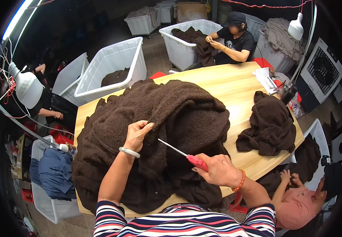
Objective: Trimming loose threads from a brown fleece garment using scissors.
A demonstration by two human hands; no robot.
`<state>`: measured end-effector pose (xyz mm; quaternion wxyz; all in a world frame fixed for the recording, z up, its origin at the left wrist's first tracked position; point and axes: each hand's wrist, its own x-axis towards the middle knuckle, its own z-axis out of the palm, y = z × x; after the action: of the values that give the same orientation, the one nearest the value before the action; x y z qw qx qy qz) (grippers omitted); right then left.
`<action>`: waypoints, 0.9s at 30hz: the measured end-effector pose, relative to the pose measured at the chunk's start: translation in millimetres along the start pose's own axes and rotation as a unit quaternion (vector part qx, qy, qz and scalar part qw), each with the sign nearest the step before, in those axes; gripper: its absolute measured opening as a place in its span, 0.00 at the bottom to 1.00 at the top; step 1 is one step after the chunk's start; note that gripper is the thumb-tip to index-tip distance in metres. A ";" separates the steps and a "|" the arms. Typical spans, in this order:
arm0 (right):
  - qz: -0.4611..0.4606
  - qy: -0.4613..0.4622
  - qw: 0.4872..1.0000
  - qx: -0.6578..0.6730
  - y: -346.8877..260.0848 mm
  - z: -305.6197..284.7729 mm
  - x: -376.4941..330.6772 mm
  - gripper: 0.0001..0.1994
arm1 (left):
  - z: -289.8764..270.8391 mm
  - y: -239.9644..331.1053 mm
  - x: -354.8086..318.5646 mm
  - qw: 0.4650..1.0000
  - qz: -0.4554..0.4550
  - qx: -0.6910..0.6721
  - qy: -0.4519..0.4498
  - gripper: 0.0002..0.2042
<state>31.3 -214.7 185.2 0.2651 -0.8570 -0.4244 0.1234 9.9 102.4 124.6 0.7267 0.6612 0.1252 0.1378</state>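
Note:
A large heap of dark brown knitwear [115, 114] covers the left and middle of the wooden table in front of me. My left hand [136, 136], with a pale bangle at its wrist, pinches a bit of the knit between thumb and fingers. In my right hand [220, 170] is a red-handled tool [197, 162] with a long thin metal shaft, like a screwdriver or hook; its tip form is too small to tell. The shaft points up and left, its tip just right of my left fingers, over the knit. An orange bead bracelet circles my right wrist.
A smaller brown knit pile [267, 124] lies on the table [234, 94] at right, with papers [265, 80] beyond. White bins [139, 65] stand around, one with blue cloth [54, 173]. Co-workers sit at far right [238, 43], near right [301, 205] and left. A bulb [28, 89] hangs left.

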 end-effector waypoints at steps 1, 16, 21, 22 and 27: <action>0.003 0.012 1.000 -0.005 0.5 -0.8 0.0 0.16 | 1.5 1.6 -4.4 0.999 -0.030 -0.043 -0.006 0.04; -0.007 0.029 0.999 0.011 8.4 1.4 -9.3 0.15 | -12.7 -5.0 -61.5 0.995 -0.069 -0.041 -0.062 0.13; -0.022 0.006 1.000 -0.004 -2.2 3.6 -9.8 0.13 | -0.9 -17.9 -60.9 0.998 0.002 -0.065 -0.005 0.06; -0.024 -0.023 0.999 -0.009 -4.3 3.8 -11.7 0.14 | 1.9 -17.6 -61.3 0.998 0.009 -0.054 0.009 0.05; 0.017 -0.031 0.999 -0.027 -3.4 2.2 -19.5 0.16 | 13.7 -17.8 -71.5 0.995 -0.016 -0.093 0.010 0.04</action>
<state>16.2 -227.7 185.0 0.2261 -0.8666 -0.4213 0.1427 -51.1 62.0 108.1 0.7861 0.5870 0.1300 0.1435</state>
